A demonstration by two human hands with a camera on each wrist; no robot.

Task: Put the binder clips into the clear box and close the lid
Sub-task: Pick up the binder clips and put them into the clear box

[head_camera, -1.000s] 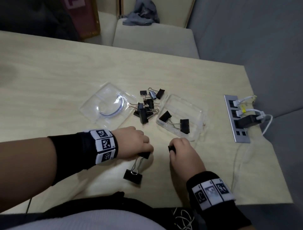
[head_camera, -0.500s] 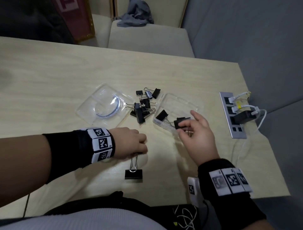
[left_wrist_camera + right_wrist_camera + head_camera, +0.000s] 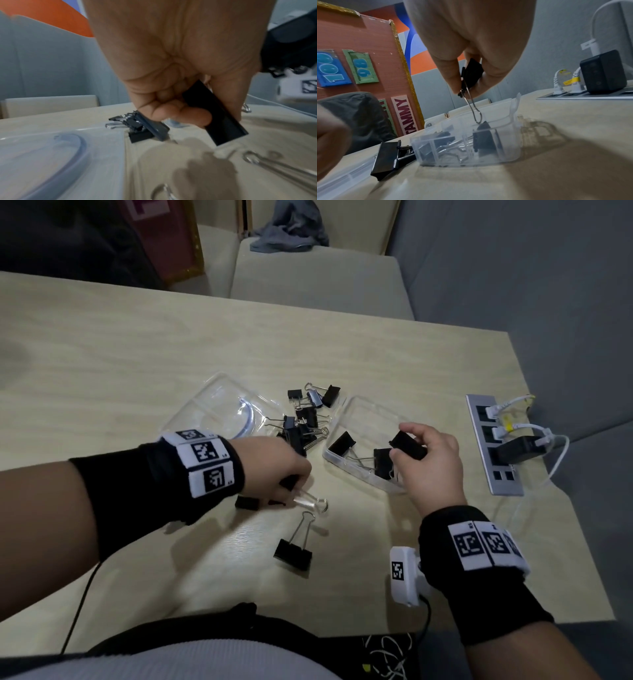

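Observation:
The clear box [image 3: 346, 405] lies open right of centre on the table, with two black binder clips [image 3: 340, 443] inside. My right hand [image 3: 400, 443] pinches a black clip [image 3: 407, 446] over the box; in the right wrist view that clip [image 3: 472, 73] hangs from the right hand [image 3: 467, 83], its wire handle reaching down to the box [image 3: 508, 148]. My left hand [image 3: 291, 484] grips another clip [image 3: 221, 119] just above the table, left of the box. A loose clip [image 3: 293, 553] lies near me. Several clips [image 3: 305, 419] are piled between the box and its lid [image 3: 219, 405].
A grey power strip [image 3: 493, 446] with a black charger [image 3: 519, 453] and white cables sits at the table's right edge. A black clip [image 3: 385, 159] lies against the box's left side. A padded chair [image 3: 318, 282] stands beyond the far edge.
My right hand has carried a clip from the near table up to over the box. My left hand has moved right with its clip, leaving the other clip on the table.

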